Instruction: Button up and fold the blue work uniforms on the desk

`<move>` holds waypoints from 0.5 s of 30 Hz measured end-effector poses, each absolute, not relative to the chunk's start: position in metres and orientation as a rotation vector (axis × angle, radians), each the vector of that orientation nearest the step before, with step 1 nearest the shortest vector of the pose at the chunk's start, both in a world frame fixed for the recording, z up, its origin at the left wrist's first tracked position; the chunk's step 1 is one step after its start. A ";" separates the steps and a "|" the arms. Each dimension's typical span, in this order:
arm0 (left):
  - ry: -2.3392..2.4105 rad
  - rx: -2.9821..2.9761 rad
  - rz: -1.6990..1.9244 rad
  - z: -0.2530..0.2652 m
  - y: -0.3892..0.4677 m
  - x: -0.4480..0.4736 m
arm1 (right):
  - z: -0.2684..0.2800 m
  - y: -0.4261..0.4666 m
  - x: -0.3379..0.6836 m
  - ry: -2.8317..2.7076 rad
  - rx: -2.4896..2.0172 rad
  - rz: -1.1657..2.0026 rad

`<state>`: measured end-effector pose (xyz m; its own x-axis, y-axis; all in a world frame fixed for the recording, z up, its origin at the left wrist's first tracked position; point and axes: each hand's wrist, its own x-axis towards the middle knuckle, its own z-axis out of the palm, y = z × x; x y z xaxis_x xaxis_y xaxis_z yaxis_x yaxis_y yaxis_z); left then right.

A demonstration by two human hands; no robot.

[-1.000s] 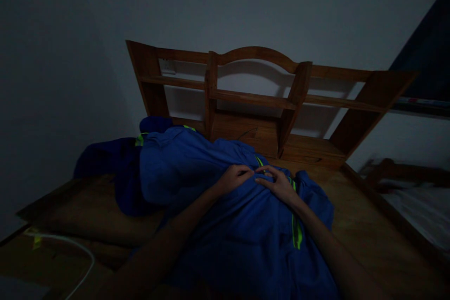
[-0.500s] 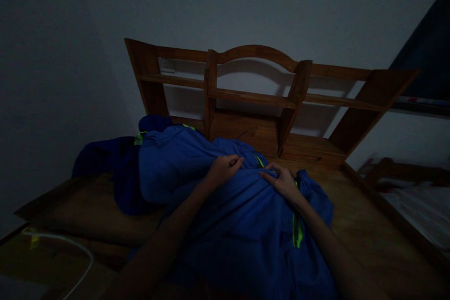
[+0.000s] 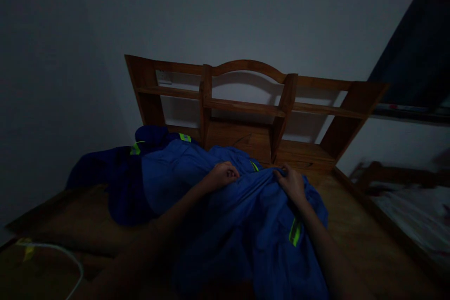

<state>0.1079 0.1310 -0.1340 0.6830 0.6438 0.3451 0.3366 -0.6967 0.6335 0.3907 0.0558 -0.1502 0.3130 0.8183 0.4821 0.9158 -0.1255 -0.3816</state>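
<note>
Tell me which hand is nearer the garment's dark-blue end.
Left. The left hand is at the lighter blue cloth, right of the dark-blue end; the right hand pinches that cloth farther right.

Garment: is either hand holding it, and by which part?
The right hand holds the garment by a raised fold; which part that is cannot be told. The left hand is curled at the cloth, too dark to tell if gripping.
</note>
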 end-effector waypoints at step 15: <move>0.551 1.842 0.702 -0.172 0.122 0.131 | -0.138 0.038 0.324 -2.022 -1.308 0.085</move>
<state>0.1315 0.1216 -0.1717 0.7232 0.6577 0.2108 0.0485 -0.3527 0.9345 0.3241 0.0378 -0.1379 -0.2298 0.8179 0.5275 0.7709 0.4838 -0.4143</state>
